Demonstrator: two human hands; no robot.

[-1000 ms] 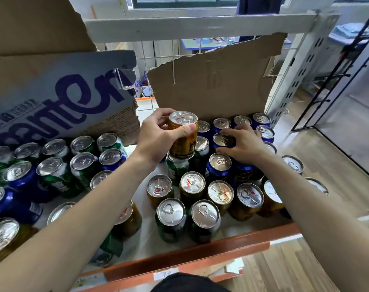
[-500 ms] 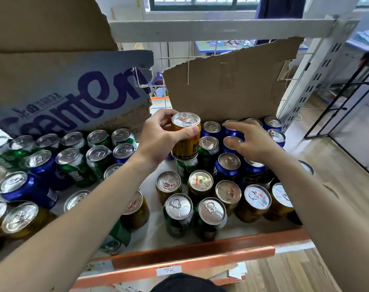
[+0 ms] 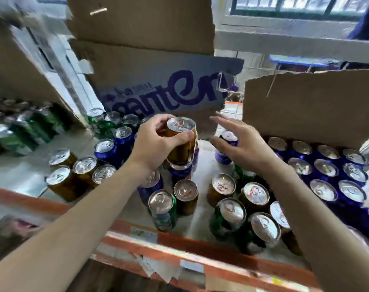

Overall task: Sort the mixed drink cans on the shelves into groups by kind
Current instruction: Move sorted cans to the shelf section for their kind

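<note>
Gold can (image 3: 181,142) at frame centre, gripped round its body by my left hand (image 3: 154,146), held clear above the shelf (image 3: 200,247). My right hand (image 3: 240,144) has left the blue cans (image 3: 326,171) at right; fingers spread, empty. Likely destination: gold group (image 3: 74,171), lower left. Can held upright, lid up, long axis near vertical.

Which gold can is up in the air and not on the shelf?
The gold can gripped in the left hand. Every other gold can stands on the shelf; this one is held up above them.
</note>
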